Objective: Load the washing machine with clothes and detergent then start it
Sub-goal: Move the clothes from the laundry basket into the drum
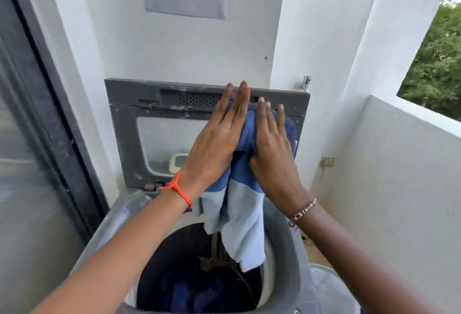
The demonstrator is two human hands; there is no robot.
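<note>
step: loading clothes | left hand (219, 136), right hand (272, 141): fingers straight, pressing blue garment (239, 216) between palms, frame centre | garment hangs over open drum (159, 261), lower centre | next: likely part palms, drop it in

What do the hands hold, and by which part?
A blue garment, pressed between the flat left hand and right hand at its dark upper part.

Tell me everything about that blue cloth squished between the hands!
The cloth looks like soft fabric in two blues, darker on top and pale below. It is bunched up and hangs downward, with its pale end dangling above the open washing machine, where dark clothes lie in the drum. The left hand and right hand press it between them with straight fingers.
</note>
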